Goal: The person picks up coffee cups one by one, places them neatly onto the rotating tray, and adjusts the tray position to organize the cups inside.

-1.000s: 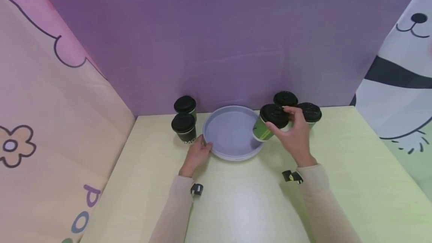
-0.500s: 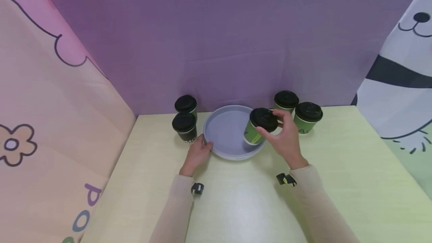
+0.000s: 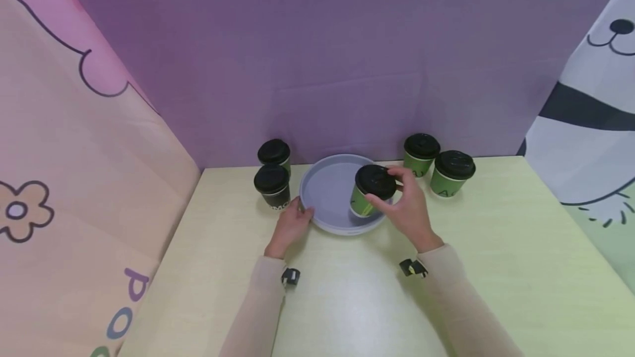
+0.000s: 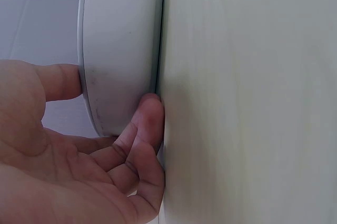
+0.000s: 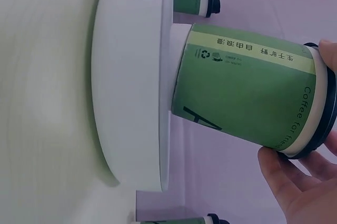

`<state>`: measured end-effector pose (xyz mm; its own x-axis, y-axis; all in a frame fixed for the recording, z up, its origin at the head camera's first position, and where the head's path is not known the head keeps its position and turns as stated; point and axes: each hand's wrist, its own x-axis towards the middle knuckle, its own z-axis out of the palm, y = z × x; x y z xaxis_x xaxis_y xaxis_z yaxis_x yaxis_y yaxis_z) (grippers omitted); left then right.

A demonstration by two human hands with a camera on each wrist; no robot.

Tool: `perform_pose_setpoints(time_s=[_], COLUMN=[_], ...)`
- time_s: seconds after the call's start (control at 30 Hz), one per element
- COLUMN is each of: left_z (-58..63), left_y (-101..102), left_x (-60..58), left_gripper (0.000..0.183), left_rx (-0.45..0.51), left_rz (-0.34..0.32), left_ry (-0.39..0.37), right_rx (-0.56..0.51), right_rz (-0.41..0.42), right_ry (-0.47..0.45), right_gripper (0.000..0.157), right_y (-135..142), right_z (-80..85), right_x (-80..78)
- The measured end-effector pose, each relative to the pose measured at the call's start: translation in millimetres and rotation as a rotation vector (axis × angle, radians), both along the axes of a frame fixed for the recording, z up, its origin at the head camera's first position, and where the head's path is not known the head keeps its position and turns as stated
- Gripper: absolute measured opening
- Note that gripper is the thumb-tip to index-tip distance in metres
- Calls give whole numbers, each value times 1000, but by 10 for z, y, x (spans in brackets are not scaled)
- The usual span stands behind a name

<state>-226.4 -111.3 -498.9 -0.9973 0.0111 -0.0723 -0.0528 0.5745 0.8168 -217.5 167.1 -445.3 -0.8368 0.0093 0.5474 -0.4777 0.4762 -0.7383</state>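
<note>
In the head view my left hand (image 3: 290, 226) grips the near left rim of a round grey tray (image 3: 324, 194). Its thumb (image 4: 62, 81) lies over the rim in the left wrist view, the other fingers curled against the outer wall and low edge. My right hand (image 3: 413, 215) holds a green paper coffee cup (image 3: 360, 203) by its black lid, thumb on one side and fingers on the other. This cup (image 5: 242, 87) leans slightly, over the right part of the tray. The tray wall (image 5: 129, 77) hides its lower edge; whether it touches the tray floor I cannot tell.
Left of the tray stand a dark lidded cup (image 3: 273, 185) and another lidded cup (image 3: 274, 153) behind it. Two green lidded cups (image 3: 420, 153) (image 3: 452, 174) stand to the right. A purple backdrop (image 3: 337, 59) rises behind the pale table (image 3: 342, 302).
My right hand has carried the green cup leftward and somewhat nearer, from the tray's right edge to over its right part. My left hand has stayed at the rim.
</note>
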Motion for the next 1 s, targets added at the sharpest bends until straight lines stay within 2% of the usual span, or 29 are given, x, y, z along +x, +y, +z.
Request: perform_pose_setpoints(time_s=[0.6, 1.0], left_z=[27, 20], left_y=[8, 7], left_x=[16, 7], left_gripper=[64, 64], left_rx=[-1, -19], left_rz=[6, 0], left_ry=[-7, -9], right_rx=[70, 100], right_rz=[88, 93], right_ry=[-5, -13], right_gripper=[72, 74], right_y=[-183, -257], right_z=[-89, -149], right_x=[35, 43])
